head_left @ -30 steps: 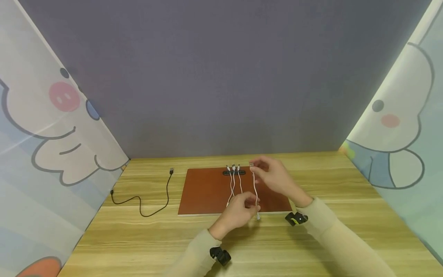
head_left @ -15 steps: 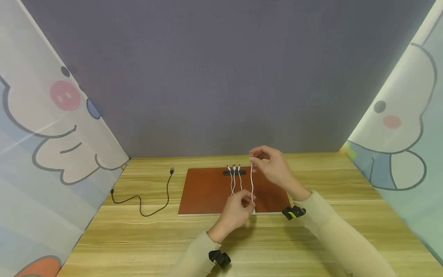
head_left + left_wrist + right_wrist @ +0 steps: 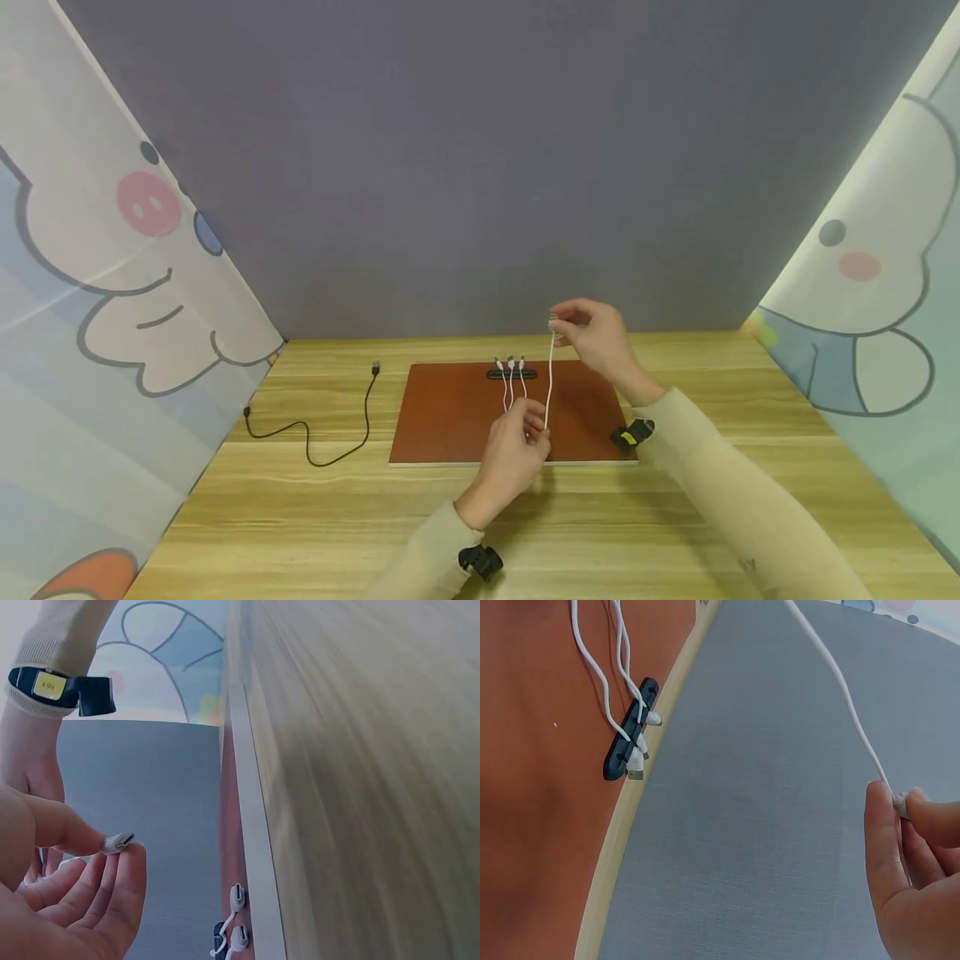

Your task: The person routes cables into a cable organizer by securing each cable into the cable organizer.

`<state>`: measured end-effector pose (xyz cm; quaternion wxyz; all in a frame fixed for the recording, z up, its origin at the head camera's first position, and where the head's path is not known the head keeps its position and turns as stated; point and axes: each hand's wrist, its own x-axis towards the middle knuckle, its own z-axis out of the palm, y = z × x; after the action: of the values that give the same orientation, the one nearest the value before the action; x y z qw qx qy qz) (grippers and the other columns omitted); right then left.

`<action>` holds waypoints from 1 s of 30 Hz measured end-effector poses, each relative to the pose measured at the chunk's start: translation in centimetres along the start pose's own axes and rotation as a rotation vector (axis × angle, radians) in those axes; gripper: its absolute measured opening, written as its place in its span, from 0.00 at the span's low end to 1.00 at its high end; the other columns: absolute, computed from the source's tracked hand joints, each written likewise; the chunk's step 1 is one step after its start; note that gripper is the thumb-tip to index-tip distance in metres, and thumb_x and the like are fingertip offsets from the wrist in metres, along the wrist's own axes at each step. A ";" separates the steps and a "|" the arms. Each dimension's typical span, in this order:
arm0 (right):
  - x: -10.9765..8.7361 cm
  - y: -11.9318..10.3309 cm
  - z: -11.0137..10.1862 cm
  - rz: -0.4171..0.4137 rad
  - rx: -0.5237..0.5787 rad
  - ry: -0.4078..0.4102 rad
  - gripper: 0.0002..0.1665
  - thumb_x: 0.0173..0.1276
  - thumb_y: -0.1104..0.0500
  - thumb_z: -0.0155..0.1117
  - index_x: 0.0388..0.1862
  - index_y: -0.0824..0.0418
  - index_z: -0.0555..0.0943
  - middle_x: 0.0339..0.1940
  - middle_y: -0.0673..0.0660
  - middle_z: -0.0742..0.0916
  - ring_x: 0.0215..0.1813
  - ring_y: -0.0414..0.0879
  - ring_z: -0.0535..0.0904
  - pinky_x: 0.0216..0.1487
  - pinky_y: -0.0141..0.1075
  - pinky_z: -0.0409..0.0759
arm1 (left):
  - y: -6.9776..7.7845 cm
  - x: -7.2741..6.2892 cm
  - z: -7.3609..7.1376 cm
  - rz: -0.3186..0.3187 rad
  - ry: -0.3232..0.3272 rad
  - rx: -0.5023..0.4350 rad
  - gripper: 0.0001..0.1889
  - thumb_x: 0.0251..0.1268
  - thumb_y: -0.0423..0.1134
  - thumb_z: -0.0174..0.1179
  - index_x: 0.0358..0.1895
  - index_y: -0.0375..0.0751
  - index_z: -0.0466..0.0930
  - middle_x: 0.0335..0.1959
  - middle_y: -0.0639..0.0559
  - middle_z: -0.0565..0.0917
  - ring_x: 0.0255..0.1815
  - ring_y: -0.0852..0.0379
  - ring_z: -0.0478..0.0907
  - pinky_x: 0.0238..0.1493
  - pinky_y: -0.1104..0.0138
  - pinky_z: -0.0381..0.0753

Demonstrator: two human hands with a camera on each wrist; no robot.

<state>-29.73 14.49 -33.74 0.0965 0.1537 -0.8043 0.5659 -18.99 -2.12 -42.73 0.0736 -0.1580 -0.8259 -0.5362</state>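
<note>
A white USB cable (image 3: 550, 379) is stretched almost upright between the two hands, above a reddish-brown board (image 3: 442, 412). My right hand (image 3: 602, 340), the higher one, pinches its upper plug (image 3: 901, 804) between thumb and fingers. Lower down, my left hand (image 3: 512, 450) pinches the other end, and a small connector (image 3: 118, 842) sticks out past the fingertips in the left wrist view. Behind the left hand, three white cables sit in a black cable clip (image 3: 634, 735) at the board's far edge, plugs pointing away. Two of their near-end connectors (image 3: 238, 896) show by the board's front edge.
A black USB cable (image 3: 367, 417) lies curved on the wooden table (image 3: 300, 525) to the left of the board. A grey panel (image 3: 480, 183) rises behind the table, and printed cartoon screens (image 3: 862, 350) stand at both sides.
The right hand has risen, lifting the white cable's plug. My left hand has moved slightly up with the lower end, and the cable now hangs straighter. The other cables stay put.
</note>
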 end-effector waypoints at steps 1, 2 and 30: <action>0.2 0.0 0.0 0.001 -0.017 -0.003 0.13 0.71 0.67 0.67 0.53 0.70 0.84 0.43 0.66 0.87 0.38 0.58 0.88 0.37 0.36 0.86 | 0.0 0.0 0.0 0.003 0.006 0.005 0.13 0.65 0.25 0.63 0.51 0.36 0.78 0.34 0.56 0.79 0.33 0.66 0.76 0.37 0.71 0.79; 0.4 0.0 0.0 -0.003 -0.035 -0.004 0.14 0.71 0.66 0.68 0.53 0.70 0.84 0.43 0.66 0.87 0.38 0.57 0.88 0.38 0.36 0.86 | 0.0 0.1 0.1 0.008 0.011 0.010 0.13 0.65 0.25 0.63 0.52 0.36 0.78 0.34 0.55 0.79 0.33 0.66 0.76 0.37 0.71 0.79; 4.5 5.3 2.4 0.243 -0.002 -0.095 0.13 0.70 0.68 0.67 0.51 0.72 0.83 0.45 0.67 0.87 0.41 0.56 0.87 0.50 0.51 0.84 | -0.3 1.1 0.3 0.079 0.077 0.200 0.05 0.58 0.27 0.68 0.31 0.42 0.86 0.27 0.58 0.81 0.28 0.66 0.77 0.33 0.72 0.76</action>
<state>-35.75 13.24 -37.77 -0.0109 0.0815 -0.8211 0.5648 -20.13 -1.77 -42.78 0.1416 -0.1617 -0.8651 -0.4533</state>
